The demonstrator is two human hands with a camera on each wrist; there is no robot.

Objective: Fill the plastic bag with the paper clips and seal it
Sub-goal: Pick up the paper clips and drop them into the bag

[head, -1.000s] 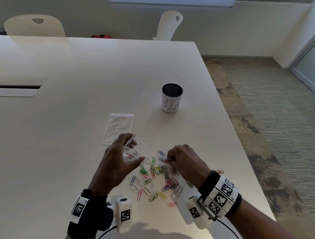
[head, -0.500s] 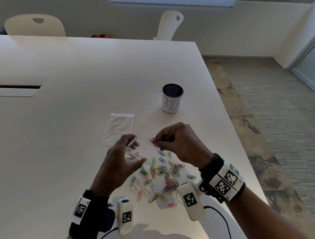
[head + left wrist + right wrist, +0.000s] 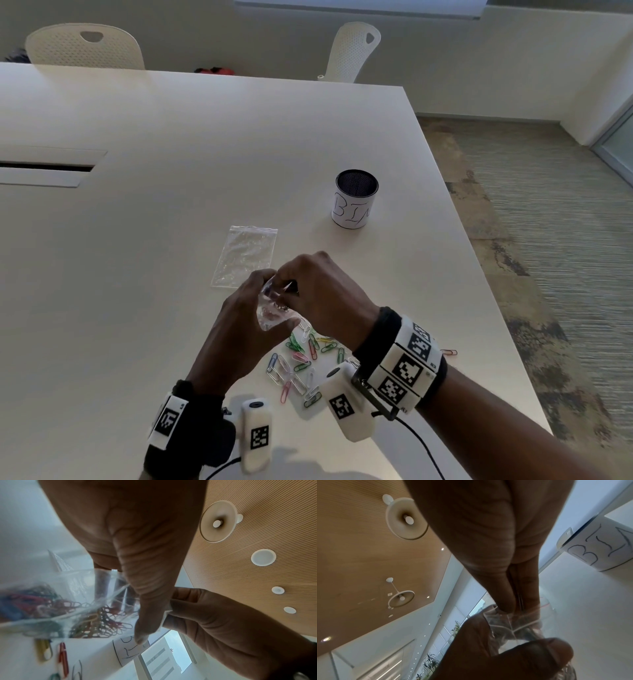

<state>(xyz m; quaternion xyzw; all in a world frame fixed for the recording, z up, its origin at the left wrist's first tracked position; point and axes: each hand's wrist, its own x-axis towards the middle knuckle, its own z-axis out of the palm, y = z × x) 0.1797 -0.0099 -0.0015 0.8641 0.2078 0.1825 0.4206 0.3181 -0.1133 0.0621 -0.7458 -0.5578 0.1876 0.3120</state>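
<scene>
My left hand (image 3: 265, 303) grips a small clear plastic bag (image 3: 272, 317) just above the table, mouth up, with a few clips inside. My right hand (image 3: 287, 286) pinches paper clips at the bag's mouth, fingertips touching the rim. In the right wrist view thin clip wire shows between its fingertips (image 3: 506, 601), right over the bag (image 3: 513, 623). The left wrist view shows the bag (image 3: 60, 588) with coloured clips blurred behind the film. Several loose paper clips (image 3: 301, 359) lie on the white table (image 3: 137, 308) under both wrists.
A second, flat plastic bag (image 3: 245, 255) lies just beyond my hands. A white cup marked BIN (image 3: 356, 202) stands farther right. One orange clip (image 3: 448, 352) lies near the table's right edge. Two white chairs (image 3: 85, 48) stand at the far side.
My right hand picked clips from the pile, rose and moved left to the bag's mouth. My left hand kept hold of the bag and lifted it slightly.
</scene>
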